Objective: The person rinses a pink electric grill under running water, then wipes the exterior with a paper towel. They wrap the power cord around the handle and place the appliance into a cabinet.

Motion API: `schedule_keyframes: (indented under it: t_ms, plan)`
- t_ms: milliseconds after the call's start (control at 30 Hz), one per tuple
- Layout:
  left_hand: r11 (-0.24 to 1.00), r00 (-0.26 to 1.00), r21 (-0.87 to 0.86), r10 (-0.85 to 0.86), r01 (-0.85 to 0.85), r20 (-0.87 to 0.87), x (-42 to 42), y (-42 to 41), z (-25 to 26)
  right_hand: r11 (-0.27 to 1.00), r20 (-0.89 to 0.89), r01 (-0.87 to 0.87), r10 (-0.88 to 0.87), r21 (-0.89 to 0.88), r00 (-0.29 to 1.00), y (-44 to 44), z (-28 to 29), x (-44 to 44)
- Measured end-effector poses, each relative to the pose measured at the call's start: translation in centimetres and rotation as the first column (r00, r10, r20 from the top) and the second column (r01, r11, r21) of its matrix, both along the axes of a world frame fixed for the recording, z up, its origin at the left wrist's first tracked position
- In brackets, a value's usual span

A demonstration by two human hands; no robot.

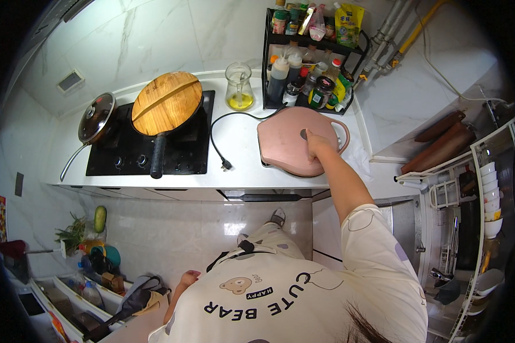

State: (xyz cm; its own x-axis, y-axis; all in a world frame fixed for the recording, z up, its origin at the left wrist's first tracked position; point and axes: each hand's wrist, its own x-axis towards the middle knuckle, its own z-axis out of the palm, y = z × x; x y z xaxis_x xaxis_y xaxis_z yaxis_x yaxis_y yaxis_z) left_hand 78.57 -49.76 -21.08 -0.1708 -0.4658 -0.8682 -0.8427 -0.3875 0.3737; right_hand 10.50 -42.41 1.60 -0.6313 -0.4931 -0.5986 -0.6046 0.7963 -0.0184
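Observation:
My right hand (319,145) reaches over the counter and touches the pink lid of an electric griddle (283,135). One digit lies at a dark round spot (304,134) on the lid, while the other fingers are curled and partly hidden. A looped pink handle (345,135) sticks out on the griddle's right side. A black power cord (223,124) runs behind the griddle, its plug (226,164) lying loose on the counter. My left hand (190,278) hangs low beside my body, away from the counter. No object shows in it, and its fingers are too small to read clearly.
Left on the black hob (180,158) sit a wok with a wooden lid (167,103) and a pan with a glass lid (98,113). A glass jug with yellow oil (239,92) stands beside a black spice rack (279,40). A dish rack (476,240) with bowls is at right.

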Motion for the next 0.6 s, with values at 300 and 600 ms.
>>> schedule_keyframes:
  t_ms: [300, 600]
  plan:
    - [0.977, 0.961, -0.019, -0.21, 0.21, -0.179, 0.9, -1.7, -2.4, 0.986, -0.009, 0.085, -0.088, -0.143, 0.996, 1.7, -0.6, 0.2]
    - [0.93, 0.918, 0.01, -0.36, 0.367, -0.165, -5.9, -4.4, -1.2, 0.224, 0.185, 0.305, -0.435, -0.926, 0.881, 11.8, -4.9, 6.7]
